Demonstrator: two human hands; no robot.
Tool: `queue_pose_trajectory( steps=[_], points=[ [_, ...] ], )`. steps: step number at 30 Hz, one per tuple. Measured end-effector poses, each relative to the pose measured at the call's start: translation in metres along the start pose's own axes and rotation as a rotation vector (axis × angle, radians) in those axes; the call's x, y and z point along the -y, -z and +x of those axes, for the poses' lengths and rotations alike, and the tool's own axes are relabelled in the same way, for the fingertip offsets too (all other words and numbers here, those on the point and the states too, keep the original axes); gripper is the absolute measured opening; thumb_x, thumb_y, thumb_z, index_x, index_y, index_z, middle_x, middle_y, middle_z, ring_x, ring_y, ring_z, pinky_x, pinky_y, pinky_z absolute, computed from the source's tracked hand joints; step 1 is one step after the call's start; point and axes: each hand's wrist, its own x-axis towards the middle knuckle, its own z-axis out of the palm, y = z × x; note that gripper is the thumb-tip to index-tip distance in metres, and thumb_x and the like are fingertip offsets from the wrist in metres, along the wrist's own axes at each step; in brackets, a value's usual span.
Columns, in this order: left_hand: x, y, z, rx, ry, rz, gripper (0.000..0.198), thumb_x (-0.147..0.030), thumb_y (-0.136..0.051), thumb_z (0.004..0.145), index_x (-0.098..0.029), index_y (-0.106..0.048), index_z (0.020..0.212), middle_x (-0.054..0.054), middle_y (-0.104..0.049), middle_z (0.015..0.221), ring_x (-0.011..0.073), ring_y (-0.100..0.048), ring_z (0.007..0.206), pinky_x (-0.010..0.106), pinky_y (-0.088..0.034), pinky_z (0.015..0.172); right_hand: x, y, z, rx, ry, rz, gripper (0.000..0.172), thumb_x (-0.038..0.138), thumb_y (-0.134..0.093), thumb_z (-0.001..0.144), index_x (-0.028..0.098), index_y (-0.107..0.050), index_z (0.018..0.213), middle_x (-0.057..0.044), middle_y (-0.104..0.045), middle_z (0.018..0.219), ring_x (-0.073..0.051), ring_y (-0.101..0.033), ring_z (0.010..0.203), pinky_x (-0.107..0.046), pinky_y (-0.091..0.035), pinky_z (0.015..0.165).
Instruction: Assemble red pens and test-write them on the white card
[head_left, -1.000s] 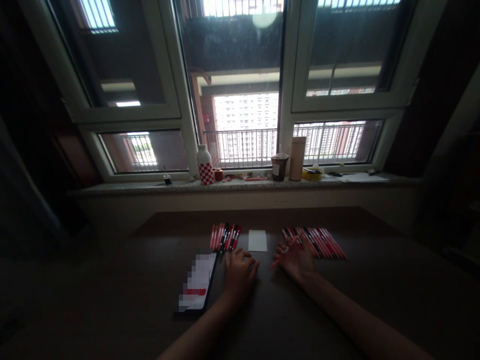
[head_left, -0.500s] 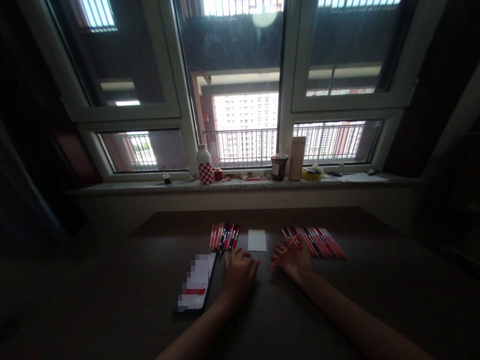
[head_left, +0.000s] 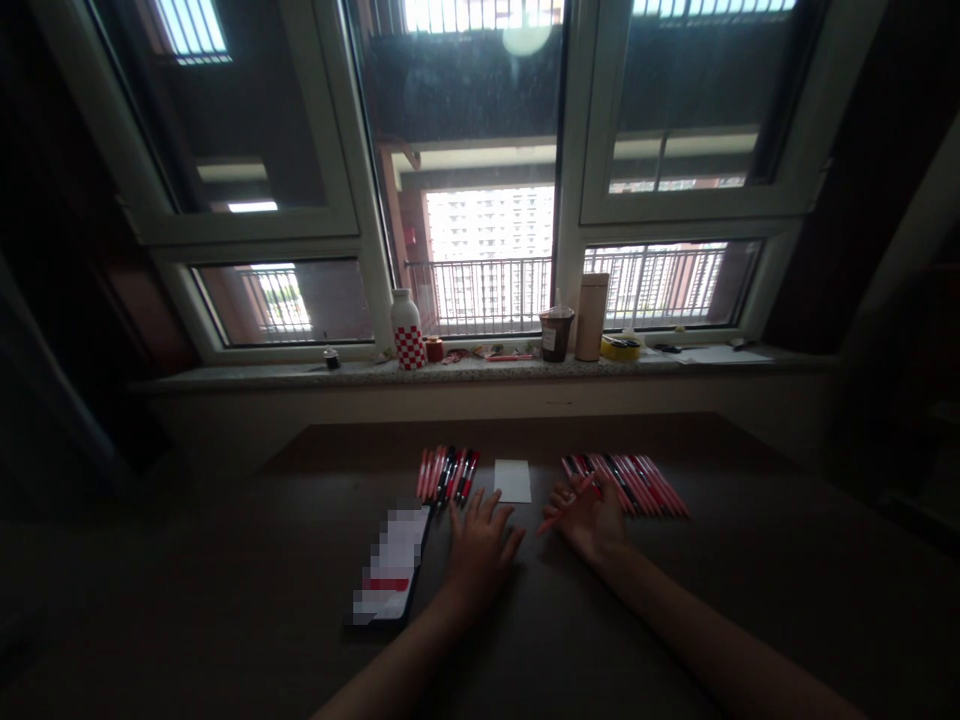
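Note:
My left hand [head_left: 482, 545] is open, its fingers spread over the dark table [head_left: 300, 660], just right of a phone [head_left: 390, 570]. Beyond its fingertips lies a row of red and black pens [head_left: 448, 474]. A white paper square [head_left: 512, 481] lies flat between this row and a longer row of red and black pens [head_left: 637, 485] on the right. My right hand [head_left: 592, 525] is closed round a slim pinkish-red pen [head_left: 559, 515], which slants across its fingers. That hand rests in front of the longer row and hides part of its left end.
On the windowsill [head_left: 480, 372] behind the table stand a red-checked white bottle [head_left: 408, 330], a dark cup with a straw [head_left: 556, 333], a tall tan flask [head_left: 592, 317] and a yellow roll of tape [head_left: 621, 348]. Papers [head_left: 720, 355] lie farther right.
My left hand's fingers have spread and stretched farther forward. My right hand keeps hold of the slim pen in nearly the same place. The pens and paper look unmoved.

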Motion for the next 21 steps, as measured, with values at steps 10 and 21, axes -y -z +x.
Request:
queue_pose_trajectory(
  steps=[10, 21],
  points=[
    [0.0052, -0.0087, -0.0005, 0.103, -0.019, 0.142, 0.055, -0.057, -0.029, 0.089, -0.033, -0.037, 0.138, 0.003, -0.025, 0.152, 0.0290, -0.016, 0.141, 0.065, -0.001, 0.109, -0.0012, 0.0065, 0.0027, 0.022, 0.002, -0.002, 0.033, 0.048, -0.052, 0.077, 0.021, -0.044, 0.058, 0.003, -0.044, 0.057, -0.013, -0.041, 0.053, -0.030, -0.038, 0.055],
    [0.0027, -0.0038, -0.0019, 0.155, -0.011, 0.128, 0.060, -0.059, -0.021, 0.089, -0.028, -0.040, 0.136, 0.004, -0.036, 0.147, 0.0266, -0.017, 0.141, 0.062, 0.005, 0.110, -0.0007, 0.0025, 0.0017, -0.010, 0.017, -0.033, 0.038, 0.055, -0.055, 0.077, 0.021, -0.045, 0.061, 0.003, -0.044, 0.057, -0.013, -0.042, 0.053, -0.029, -0.038, 0.055]
  ],
)
